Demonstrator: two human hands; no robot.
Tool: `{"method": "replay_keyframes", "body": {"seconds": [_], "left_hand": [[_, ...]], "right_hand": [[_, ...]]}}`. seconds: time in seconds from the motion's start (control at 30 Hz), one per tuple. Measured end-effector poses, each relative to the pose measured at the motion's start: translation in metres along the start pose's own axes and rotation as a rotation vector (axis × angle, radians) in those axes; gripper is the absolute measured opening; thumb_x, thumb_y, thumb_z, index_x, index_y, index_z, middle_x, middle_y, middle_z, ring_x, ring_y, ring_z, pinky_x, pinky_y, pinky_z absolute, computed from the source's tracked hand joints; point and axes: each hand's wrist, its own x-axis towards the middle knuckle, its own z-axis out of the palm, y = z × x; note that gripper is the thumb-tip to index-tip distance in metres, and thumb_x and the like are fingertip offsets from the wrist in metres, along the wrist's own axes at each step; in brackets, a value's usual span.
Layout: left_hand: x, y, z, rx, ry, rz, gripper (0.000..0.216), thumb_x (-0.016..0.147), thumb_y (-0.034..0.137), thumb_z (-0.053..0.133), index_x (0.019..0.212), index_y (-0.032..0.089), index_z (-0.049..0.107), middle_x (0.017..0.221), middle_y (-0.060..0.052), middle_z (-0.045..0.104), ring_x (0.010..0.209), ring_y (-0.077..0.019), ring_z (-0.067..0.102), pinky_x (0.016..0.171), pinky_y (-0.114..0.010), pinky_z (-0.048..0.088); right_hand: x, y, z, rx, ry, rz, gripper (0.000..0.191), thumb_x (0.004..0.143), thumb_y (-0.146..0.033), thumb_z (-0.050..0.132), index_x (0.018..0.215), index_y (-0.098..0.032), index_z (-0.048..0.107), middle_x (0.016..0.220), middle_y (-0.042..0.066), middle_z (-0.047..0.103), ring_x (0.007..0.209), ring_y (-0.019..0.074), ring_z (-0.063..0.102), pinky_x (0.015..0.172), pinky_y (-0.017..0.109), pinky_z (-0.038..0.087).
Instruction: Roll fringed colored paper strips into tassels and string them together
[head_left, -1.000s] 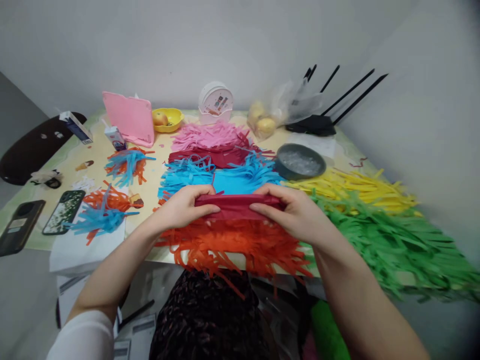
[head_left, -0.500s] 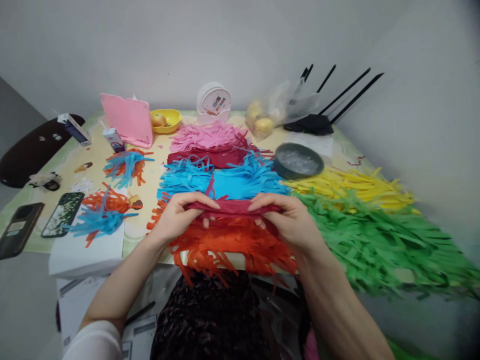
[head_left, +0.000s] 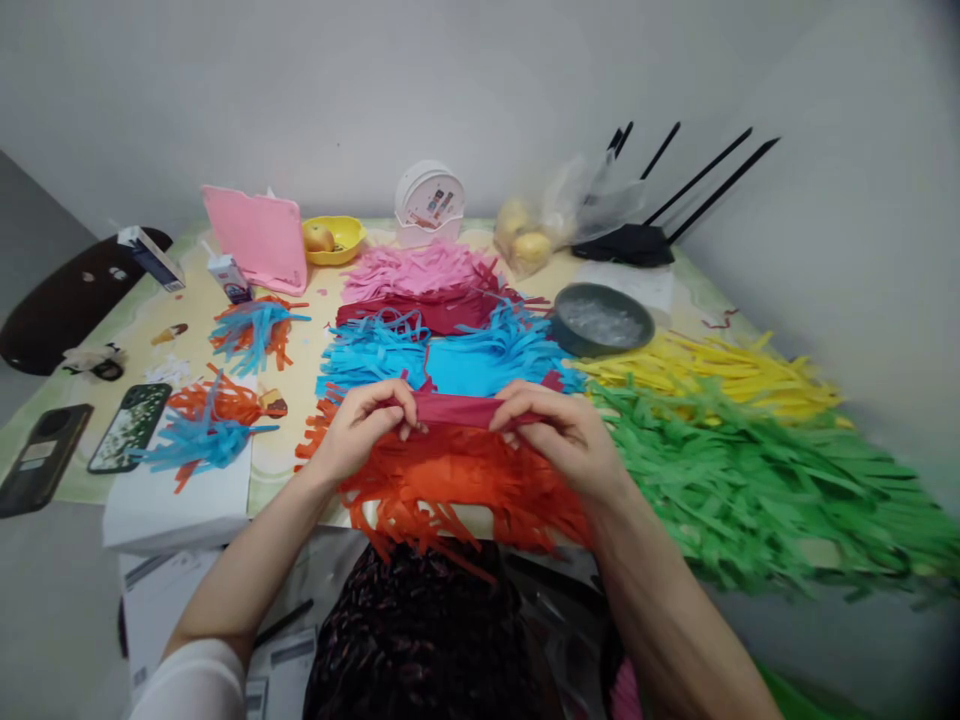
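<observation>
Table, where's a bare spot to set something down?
Bare tabletop shows between the blue-and-orange bundle and the blue fringe. Crowded: orange fringe under the red paper that left hand and right hand pinch, green fringe and yellow fringe rightward.

A dark red paper strip [head_left: 457,409] stretched level above orange fringe.

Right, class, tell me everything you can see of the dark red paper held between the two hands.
The dark red paper is a thin, matte sheet gathered into a narrow horizontal band. The left hand pinches one end, the right hand the other, holding it level above the orange fringe, just in front of the blue fringe.
</observation>
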Motion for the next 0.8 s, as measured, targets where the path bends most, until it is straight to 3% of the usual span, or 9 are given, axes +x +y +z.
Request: {"method": "replay_keyframes", "body": {"seconds": [0.17,0.23,0.3,0.33,0.37,0.43,0.5,0.63,0.8], "left_hand": [[0.000,0.002,0.009,0.390,0.176,0.149,0.042,0.085,0.029,0.063,0.054,0.019,0.037,0.054,0.004,0.042,0.056,-0.0100,0.041,0.056,-0.024,0.033],[-0.002,0.001,0.011,0.492,0.212,0.201,0.033,0.086,0.028,0.064,0.060,0.018,0.046,0.058,0.004,0.049,0.058,-0.0101,0.045,0.058,-0.023,0.036],[-0.004,0.001,0.010,0.561,0.201,0.198,0.010,0.087,0.028,0.065,0.083,0.019,0.061,0.075,0.001,0.063,0.067,-0.0117,0.055,0.066,-0.023,0.042],[-0.004,0.001,0.009,0.586,0.183,0.181,0.011,0.087,0.028,0.065,0.095,0.020,0.064,0.084,-0.001,0.068,0.073,-0.0126,0.059,0.069,-0.023,0.044],[-0.005,0.001,0.008,0.607,0.162,0.163,0.016,0.088,0.029,0.065,0.101,0.021,0.065,0.089,-0.002,0.070,0.075,-0.0132,0.061,0.072,-0.023,0.045],[-0.005,0.001,0.006,0.629,0.137,0.125,0.013,0.088,0.030,0.065,0.097,0.020,0.066,0.085,-0.002,0.071,0.073,-0.0133,0.062,0.070,-0.024,0.046],[-0.005,0.003,0.004,0.551,0.118,0.071,0.013,0.089,0.031,0.064,0.087,0.019,0.063,0.078,-0.002,0.070,0.068,-0.0129,0.062,0.066,-0.023,0.046],[-0.005,0.007,0.007,0.114,0.051,-0.091,0.019,0.090,0.035,0.064,0.089,0.018,0.055,0.070,0.000,0.071,0.057,-0.0116,0.065,0.061,-0.023,0.049],[-0.006,0.006,0.010,-0.093,0.091,-0.112,0.022,0.086,0.033,0.069,0.097,0.014,0.071,0.065,-0.001,0.070,0.052,-0.0098,0.063,0.062,-0.023,0.050]], "right_hand": [[-0.002,0.001,0.006,-0.185,0.114,0.040,0.016,0.085,-0.026,0.065,0.070,-0.021,0.062,0.071,0.001,0.064,0.068,0.0152,0.060,0.063,0.026,0.047],[-0.003,0.001,0.009,-0.268,0.202,0.098,0.009,0.084,-0.028,0.070,0.083,-0.022,0.063,0.076,0.000,0.066,0.070,0.0151,0.061,0.065,0.026,0.047],[-0.005,0.000,0.011,-0.331,0.223,0.141,0.021,0.084,-0.029,0.070,0.104,-0.023,0.064,0.086,0.001,0.070,0.077,0.0167,0.065,0.071,0.027,0.049],[-0.005,-0.001,0.011,-0.359,0.208,0.156,0.024,0.085,-0.029,0.069,0.108,-0.023,0.064,0.090,0.003,0.072,0.080,0.0178,0.066,0.074,0.028,0.049],[-0.005,-0.001,0.011,-0.382,0.189,0.168,0.022,0.086,-0.029,0.067,0.107,-0.023,0.066,0.091,0.004,0.073,0.082,0.0186,0.066,0.075,0.029,0.050],[-0.005,-0.003,0.010,-0.405,0.172,0.184,0.010,0.086,-0.028,0.065,0.093,-0.022,0.069,0.087,0.004,0.073,0.078,0.0187,0.066,0.072,0.029,0.050],[-0.005,-0.004,0.011,-0.358,0.179,0.214,0.007,0.085,-0.027,0.066,0.083,-0.021,0.067,0.081,0.003,0.072,0.072,0.0175,0.065,0.067,0.028,0.050],[-0.007,-0.006,0.014,-0.063,0.187,0.305,0.010,0.085,-0.030,0.067,0.086,-0.021,0.066,0.071,0.000,0.070,0.060,0.0142,0.064,0.056,0.024,0.050],[-0.009,-0.002,0.019,0.111,0.225,0.312,0.011,0.083,-0.028,0.067,0.088,-0.022,0.075,0.069,0.000,0.070,0.057,0.0128,0.063,0.057,0.025,0.053]]}}
